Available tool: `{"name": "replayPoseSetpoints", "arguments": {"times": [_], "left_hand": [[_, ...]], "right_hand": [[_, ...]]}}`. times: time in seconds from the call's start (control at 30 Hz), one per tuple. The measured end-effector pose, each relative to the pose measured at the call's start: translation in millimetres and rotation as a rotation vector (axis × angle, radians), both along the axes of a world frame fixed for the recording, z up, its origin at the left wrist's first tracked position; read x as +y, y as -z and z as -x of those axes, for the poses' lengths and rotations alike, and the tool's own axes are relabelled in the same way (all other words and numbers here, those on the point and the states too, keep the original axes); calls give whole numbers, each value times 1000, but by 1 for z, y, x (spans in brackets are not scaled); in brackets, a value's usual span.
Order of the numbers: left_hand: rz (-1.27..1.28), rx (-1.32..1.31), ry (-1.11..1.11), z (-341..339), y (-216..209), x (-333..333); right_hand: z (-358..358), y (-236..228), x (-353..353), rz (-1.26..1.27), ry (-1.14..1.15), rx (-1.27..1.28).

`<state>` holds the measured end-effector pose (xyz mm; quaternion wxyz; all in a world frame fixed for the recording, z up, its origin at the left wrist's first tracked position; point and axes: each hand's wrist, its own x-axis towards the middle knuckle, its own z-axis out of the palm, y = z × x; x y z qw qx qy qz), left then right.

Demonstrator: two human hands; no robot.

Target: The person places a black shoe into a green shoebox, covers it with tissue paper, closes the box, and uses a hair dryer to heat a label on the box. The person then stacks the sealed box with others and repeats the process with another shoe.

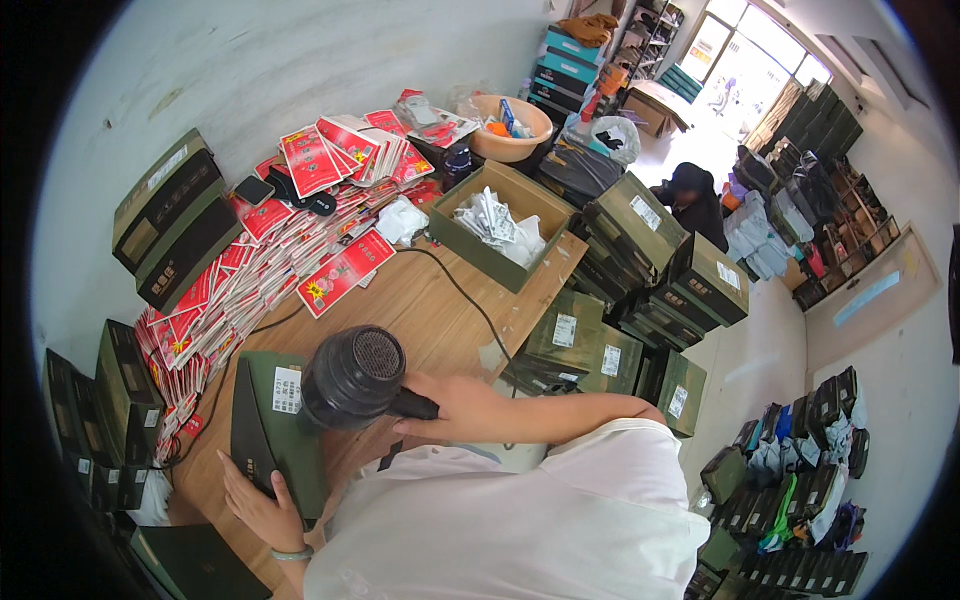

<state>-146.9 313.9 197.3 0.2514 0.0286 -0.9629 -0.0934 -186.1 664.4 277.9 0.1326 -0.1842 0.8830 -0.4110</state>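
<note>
A black hair dryer (340, 385) is in my right hand (450, 408), whose fingers are wrapped round its handle. The dryer's round grille faces up and its body hangs over the edge of a dark green shoebox (262, 425). A white printed label (287, 390) sits on that box, right beside the dryer; the dryer's outlet is hidden. My left hand (262, 508) lies against the near end of the shoebox with the fingers stretched and apart, the thumb touching the box. The box rests on a wooden table (440, 330) in front of me.
Red printed cards (290, 265) pile along the wall, with a phone (254, 190) on top. An open green box (500, 225) holds crumpled paper. A black cord (465, 290) crosses the table. Stacked shoeboxes (590, 345) stand right; a person (692, 200) is beyond.
</note>
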Motion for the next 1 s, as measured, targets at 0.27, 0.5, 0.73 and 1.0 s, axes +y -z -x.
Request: {"name": "replayPoseSetpoints", "arguments": {"times": [0.27, 0.5, 0.73, 1.0], "left_hand": [[-2, 3, 6, 2, -2, -3], [-8, 0, 6, 2, -1, -1], [-3, 2, 2, 0, 2, -4], [-6, -23, 4, -1, 1, 1]], "right_hand": [[0, -4, -1, -116, 71, -99], [5, 9, -3, 59, 11, 136], [10, -10, -3, -22, 2, 75], [19, -14, -10, -12, 34, 105]]}}
